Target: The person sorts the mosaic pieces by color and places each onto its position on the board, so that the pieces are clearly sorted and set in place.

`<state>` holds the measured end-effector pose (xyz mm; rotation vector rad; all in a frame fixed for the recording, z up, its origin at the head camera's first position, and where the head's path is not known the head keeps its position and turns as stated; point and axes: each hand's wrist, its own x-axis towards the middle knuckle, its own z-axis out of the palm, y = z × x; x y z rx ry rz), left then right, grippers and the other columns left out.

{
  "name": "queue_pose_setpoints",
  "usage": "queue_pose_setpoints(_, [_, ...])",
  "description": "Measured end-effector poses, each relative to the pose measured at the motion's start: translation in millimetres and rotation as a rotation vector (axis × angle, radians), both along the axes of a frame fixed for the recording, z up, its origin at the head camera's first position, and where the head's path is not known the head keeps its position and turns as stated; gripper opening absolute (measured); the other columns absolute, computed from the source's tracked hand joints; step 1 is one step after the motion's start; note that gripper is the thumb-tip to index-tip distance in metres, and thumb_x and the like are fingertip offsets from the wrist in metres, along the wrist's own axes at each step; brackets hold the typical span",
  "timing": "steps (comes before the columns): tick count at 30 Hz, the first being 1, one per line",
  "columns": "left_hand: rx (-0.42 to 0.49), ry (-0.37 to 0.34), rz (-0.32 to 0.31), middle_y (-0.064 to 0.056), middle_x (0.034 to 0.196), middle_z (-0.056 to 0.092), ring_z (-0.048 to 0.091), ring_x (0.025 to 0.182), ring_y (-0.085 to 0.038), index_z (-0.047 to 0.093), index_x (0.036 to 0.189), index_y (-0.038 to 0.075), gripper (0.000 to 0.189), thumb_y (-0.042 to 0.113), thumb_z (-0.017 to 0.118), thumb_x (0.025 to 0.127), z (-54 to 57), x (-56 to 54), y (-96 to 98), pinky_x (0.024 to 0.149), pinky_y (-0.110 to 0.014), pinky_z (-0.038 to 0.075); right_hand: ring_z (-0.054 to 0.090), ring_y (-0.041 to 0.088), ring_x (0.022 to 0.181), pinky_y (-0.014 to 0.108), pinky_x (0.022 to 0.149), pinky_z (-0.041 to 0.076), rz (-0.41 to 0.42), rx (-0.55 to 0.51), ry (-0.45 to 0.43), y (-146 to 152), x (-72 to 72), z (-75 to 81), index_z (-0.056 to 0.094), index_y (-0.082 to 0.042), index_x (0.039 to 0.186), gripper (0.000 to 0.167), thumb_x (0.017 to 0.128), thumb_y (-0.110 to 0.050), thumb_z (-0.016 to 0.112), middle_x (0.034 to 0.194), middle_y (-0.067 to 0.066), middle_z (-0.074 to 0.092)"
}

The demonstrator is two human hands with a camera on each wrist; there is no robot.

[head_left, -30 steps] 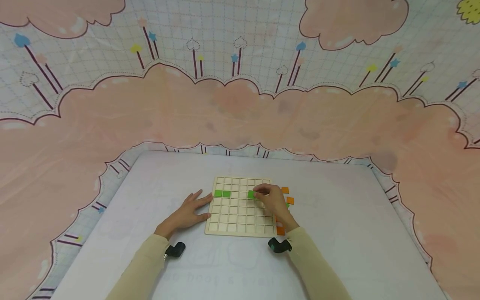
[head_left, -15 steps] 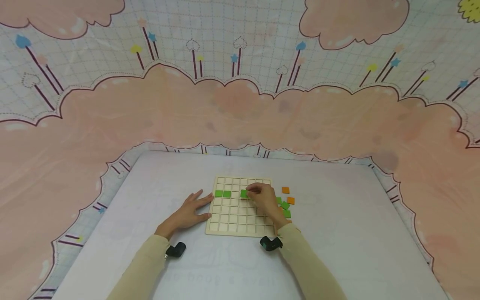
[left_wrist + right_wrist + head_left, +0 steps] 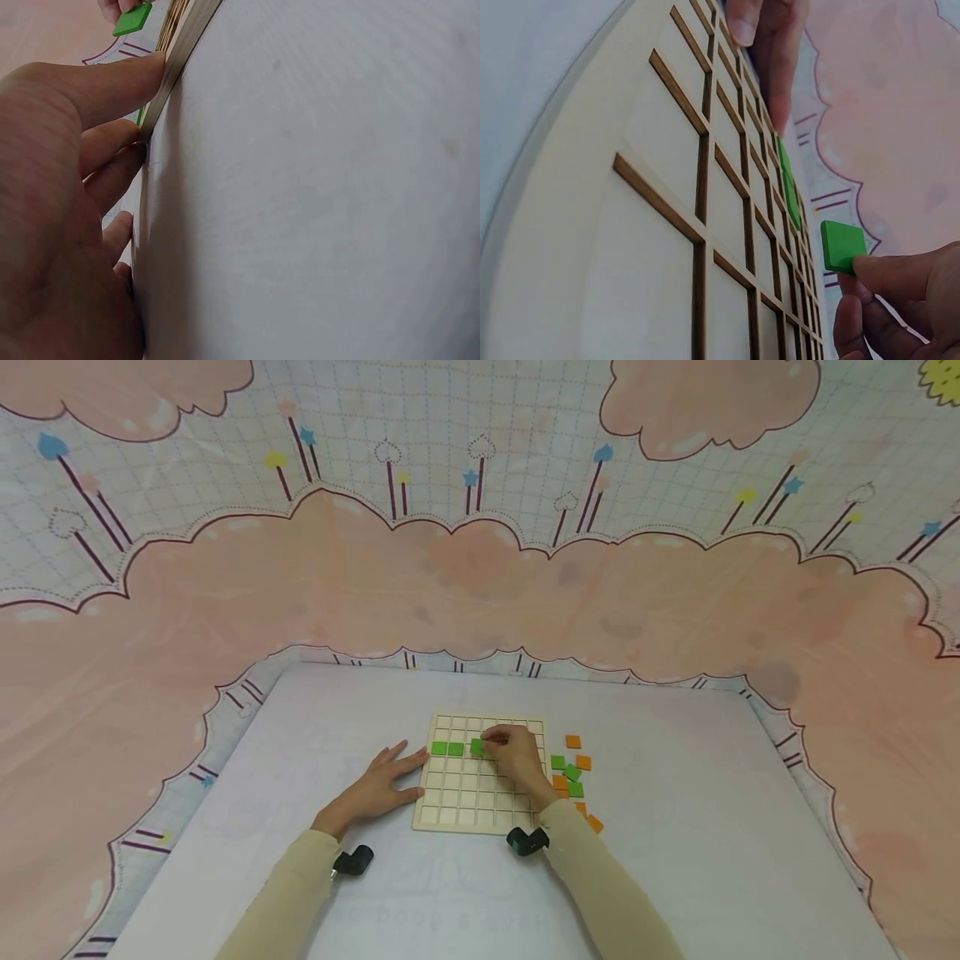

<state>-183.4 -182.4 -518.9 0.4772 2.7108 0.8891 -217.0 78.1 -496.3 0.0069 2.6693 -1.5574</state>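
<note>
A square wooden grid board (image 3: pixel 467 793) lies on the white table. Two green tiles (image 3: pixel 447 749) sit side by side in its cells at the left edge, in the third row from the far side. My right hand (image 3: pixel 517 756) pinches another green square tile (image 3: pixel 844 246) by its edge between thumb and fingers, just above the board and to the right of those two. My left hand (image 3: pixel 381 785) has its fingers spread, with thumb and fingertips touching the board's left side, as the left wrist view shows up close.
Loose green tiles (image 3: pixel 558 762) and orange tiles (image 3: pixel 583 763) lie scattered along the board's right side, some partly behind the right forearm. The white tabletop (image 3: pixel 690 793) runs out on both sides, with a patterned pink cloth (image 3: pixel 480 585) behind it.
My right hand has moved left across the board with the green tile, closer to the two placed tiles. Loose tiles on the right have come into view. The left hand has stayed still.
</note>
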Motion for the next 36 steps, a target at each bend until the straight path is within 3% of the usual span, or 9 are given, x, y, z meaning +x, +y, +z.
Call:
queue_pose_setpoints(14, [0.012,-0.014,-0.001,-0.005,0.162,0.029,0.005,0.151,-0.046,0.040,0.151,0.022,0.067,0.036,0.068,0.092,-2.9,0.4,-1.0,0.118,-0.070,0.012,0.063,0.015,0.080,0.030,0.073,0.052,-0.011,0.087,0.051,-8,-3.5,-10.2,0.078,-0.015,0.091,0.007,0.088,-0.011,0.072,0.087,0.001,0.073])
queue_pose_setpoints(36, [0.011,-0.001,-0.004,-0.001,0.161,0.033,0.006,0.152,-0.044,0.041,0.151,0.021,0.067,0.035,0.068,0.091,-3.3,-0.3,-1.1,0.120,-0.068,0.011,0.064,0.014,0.077,0.028,0.065,0.050,0.021,0.165,0.024,-11,-5.6,-11.0,0.078,-0.017,0.094,0.011,0.086,-0.013,0.072,0.087,0.000,0.074])
